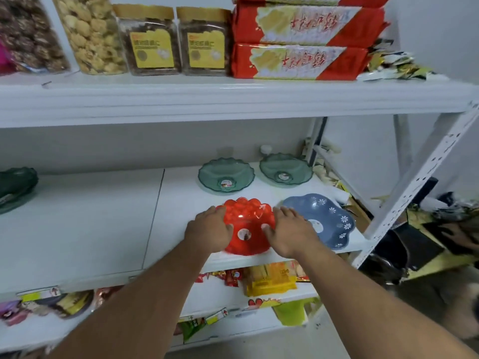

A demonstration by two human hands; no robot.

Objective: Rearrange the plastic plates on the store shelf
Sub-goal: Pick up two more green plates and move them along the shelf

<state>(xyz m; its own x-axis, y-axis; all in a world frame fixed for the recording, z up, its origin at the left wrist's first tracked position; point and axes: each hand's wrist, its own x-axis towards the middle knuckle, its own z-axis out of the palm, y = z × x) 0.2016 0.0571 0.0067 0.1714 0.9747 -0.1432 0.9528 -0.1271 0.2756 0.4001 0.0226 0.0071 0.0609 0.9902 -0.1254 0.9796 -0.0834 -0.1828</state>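
A red scalloped plastic plate (pixel 247 224) lies near the front edge of the white middle shelf (pixel 90 224). My left hand (pixel 210 229) grips its left rim and my right hand (pixel 291 229) grips its right rim. Touching or nearly touching it on the right is a blue plate (pixel 329 218) with white flowers, partly hidden by my right hand. Two clear green plates sit behind, one (pixel 226 176) at the left and one (pixel 286 170) at the right. A dark green plate (pixel 15 185) shows at the far left edge.
The upper shelf (pixel 233 99) overhangs closely, loaded with snack jars (pixel 149 40) and red packets (pixel 298 60). A white perforated upright (pixel 420 182) bounds the right end. Packaged goods (pixel 269 281) fill the shelf below. Boxes and clutter (pixel 427 242) lie at the right.
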